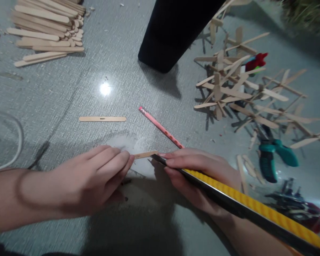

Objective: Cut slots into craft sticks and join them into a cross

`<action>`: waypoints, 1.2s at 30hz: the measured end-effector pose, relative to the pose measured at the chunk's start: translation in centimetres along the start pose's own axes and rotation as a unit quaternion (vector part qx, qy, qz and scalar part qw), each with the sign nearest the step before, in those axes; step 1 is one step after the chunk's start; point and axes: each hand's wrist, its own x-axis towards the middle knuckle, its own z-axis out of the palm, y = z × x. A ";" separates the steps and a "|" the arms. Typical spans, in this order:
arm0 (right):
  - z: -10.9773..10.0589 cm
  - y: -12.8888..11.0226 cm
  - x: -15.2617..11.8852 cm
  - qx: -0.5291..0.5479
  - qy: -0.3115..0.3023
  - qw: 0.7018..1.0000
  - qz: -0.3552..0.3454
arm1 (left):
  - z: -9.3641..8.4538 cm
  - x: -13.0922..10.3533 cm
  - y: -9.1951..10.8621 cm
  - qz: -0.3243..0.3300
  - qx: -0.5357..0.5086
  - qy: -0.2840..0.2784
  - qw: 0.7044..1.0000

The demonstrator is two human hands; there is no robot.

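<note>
My left hand (96,179) is closed, pinching a craft stick (145,154) that has small pencil marks near the fingertips. Closed around a yellow and black utility knife (229,193), my right hand (200,170) keeps the dark blade tip against the stick's right end. The knife's long ribbed body runs toward the lower right, close to the camera. Just beyond my hands lies another craft stick (102,119) with a dark mark at its middle. A pink pencil (161,127) slants down to my right hand, which hides its lower end.
A pile of craft sticks (48,25) lies at the upper left. Star-shaped stick assemblies (221,89) crowd the right, near teal-handled pliers (268,161). A black object (173,32) juts in from the top. A white cable (20,138) curves at the left.
</note>
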 end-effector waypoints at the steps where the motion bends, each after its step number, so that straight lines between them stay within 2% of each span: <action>1: 0.0 0.0 0.0 0.000 0.001 1.000 0.001 | 0.1 -0.1 0.0 -0.002 -0.003 -0.003 1.000; 7: 0.0 0.1 0.0 -0.001 -0.004 1.000 0.000 | 0.0 0.0 -0.1 0.027 -0.012 0.000 1.000; 14: -0.1 0.2 0.2 -0.003 -0.011 1.000 -0.006 | -0.5 0.2 -0.2 0.061 0.035 0.010 0.997; 20: -0.1 0.2 0.1 -0.011 -0.011 1.000 -0.013 | -1.0 0.6 -0.5 0.024 0.031 0.013 0.999; 24: -0.2 0.1 -0.1 -0.025 -0.023 0.999 -0.032 | -1.3 0.9 -0.7 0.010 -0.007 0.028 1.000; 27: -0.5 0.1 -0.3 -0.032 -0.059 0.996 -0.061 | -1.4 1.1 -1.0 -0.015 -0.063 0.032 0.997; 30: -0.5 0.1 -0.3 -0.045 -0.080 0.994 -0.067 | -1.4 1.5 -1.6 -0.014 -0.101 0.026 0.994; 33: -0.3 0.2 -0.1 -0.032 -0.068 0.995 -0.068 | -1.4 2.1 -2.4 0.010 -0.120 0.014 0.993; 36: -0.1 0.3 0.2 -0.008 -0.064 0.996 -0.061 | -1.2 2.6 -2.9 -0.001 -0.131 0.027 0.991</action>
